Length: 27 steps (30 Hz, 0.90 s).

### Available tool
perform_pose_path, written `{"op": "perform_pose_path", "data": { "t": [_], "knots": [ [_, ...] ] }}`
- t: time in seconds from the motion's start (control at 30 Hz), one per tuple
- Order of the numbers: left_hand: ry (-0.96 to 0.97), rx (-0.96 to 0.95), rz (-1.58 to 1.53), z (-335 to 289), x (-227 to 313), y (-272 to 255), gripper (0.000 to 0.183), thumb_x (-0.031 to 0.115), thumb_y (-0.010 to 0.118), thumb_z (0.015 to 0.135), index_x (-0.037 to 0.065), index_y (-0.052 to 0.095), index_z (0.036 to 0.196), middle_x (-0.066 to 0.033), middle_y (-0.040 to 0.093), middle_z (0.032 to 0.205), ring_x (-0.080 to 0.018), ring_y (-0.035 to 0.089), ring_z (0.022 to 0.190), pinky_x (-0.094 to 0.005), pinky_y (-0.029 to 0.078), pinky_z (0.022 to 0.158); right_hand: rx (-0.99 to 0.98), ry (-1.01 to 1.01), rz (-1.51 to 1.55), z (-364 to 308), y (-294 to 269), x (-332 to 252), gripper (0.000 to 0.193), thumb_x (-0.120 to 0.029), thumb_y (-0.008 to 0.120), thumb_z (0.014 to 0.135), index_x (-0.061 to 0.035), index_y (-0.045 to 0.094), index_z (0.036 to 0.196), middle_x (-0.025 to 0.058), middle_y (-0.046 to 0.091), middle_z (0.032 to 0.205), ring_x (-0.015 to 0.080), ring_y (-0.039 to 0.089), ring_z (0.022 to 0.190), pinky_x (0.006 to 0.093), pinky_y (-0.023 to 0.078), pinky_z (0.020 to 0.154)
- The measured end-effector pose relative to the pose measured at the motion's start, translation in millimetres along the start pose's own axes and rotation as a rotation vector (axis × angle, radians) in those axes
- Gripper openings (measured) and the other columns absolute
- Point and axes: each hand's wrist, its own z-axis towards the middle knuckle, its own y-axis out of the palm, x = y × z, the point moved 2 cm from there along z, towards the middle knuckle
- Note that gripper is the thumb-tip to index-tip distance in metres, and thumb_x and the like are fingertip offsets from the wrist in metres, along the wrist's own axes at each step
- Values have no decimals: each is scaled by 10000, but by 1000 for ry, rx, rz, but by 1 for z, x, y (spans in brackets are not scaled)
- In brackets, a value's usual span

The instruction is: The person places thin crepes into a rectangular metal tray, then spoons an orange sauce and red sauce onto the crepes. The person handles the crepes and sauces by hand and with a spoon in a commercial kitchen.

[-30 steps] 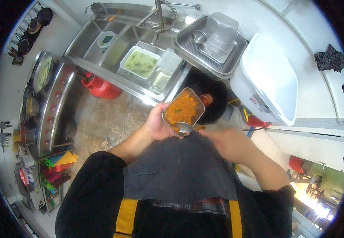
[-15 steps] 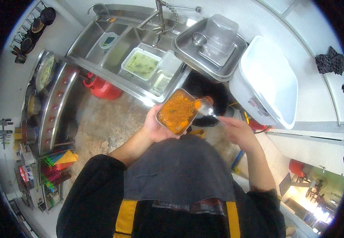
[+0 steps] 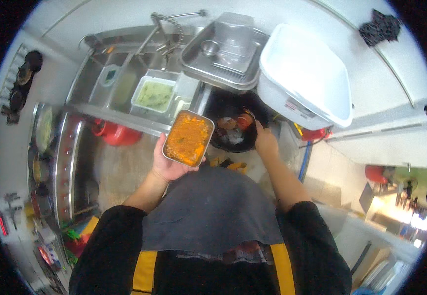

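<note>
My left hand (image 3: 168, 160) is wrapped round the side and underside of a small rectangular metal container (image 3: 212, 129). Orange mashed food with brighter lumps (image 3: 189, 135) fills it. My right hand (image 3: 266, 142) is closed at the right rim of a black bin (image 3: 219, 103), fingers pointing inward. A spoon's handle seems to run from those fingers into the bin; its bowl is blurred and hard to make out. Inside the bin lie reddish-brown scraps (image 3: 227, 123) and something pale and shiny, perhaps plastic (image 3: 232, 137).
A steel sink (image 3: 125, 73) holds a tub of pale green liquid (image 3: 154, 94). Beside it, a metal tray (image 3: 198, 61) carries clear containers and a small metal cup. A large white tub (image 3: 302, 73) stands right of the bin. A red gas cylinder (image 3: 117, 133) sits under the sink.
My right hand, with the spoon, has moved from beside the metal container down to the bin's rim. The container has shifted slightly away from that hand. The whole view has turned a little.
</note>
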Motion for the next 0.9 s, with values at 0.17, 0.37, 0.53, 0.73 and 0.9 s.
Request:
{"op": "perform_pose_path", "data": {
  "t": [0.17,0.37,0.53,0.73,0.9],
  "knots": [
    [-146,-99,173,7,31,-8,844,605,521,910,114,372,1580,-215,472,1538,-517,494,1357,-704,452,1027,323,108,297,-53,5,12,457,-137,537,975,-212,561,1425,181,672,888,326,709,908,472,566,741],
    [-484,118,390,36,43,-48,857,586,582,851,108,435,1547,-195,498,1532,-453,509,1364,-634,480,1035,187,788,1663,-205,-11,-43,144,-195,568,1014,-161,668,1112,-39,474,626,77,402,491,256,302,432],
    [-822,-31,483,44,-22,-39,771,530,537,893,46,488,1491,-172,566,1469,-367,597,1288,-547,474,1071,521,801,2124,-327,-2,-117,139,-279,620,1027,-154,648,1082,-53,482,674,71,371,498,244,265,436],
    [-1087,-202,759,22,-164,-15,638,436,538,921,-19,577,1366,-160,674,1317,-333,664,1181,-473,512,1037,954,770,2056,-486,47,-130,132,-184,505,1066,-111,603,1117,-39,449,654,81,375,518,253,296,460],
    [-1255,-341,967,-39,-321,-7,567,356,541,936,-31,580,1349,-158,667,1320,-327,641,1214,-475,469,1085,1269,995,1972,-654,94,-153,160,-199,496,1078,-104,611,1136,-37,447,646,81,381,531,254,306,469]
  ]
}}
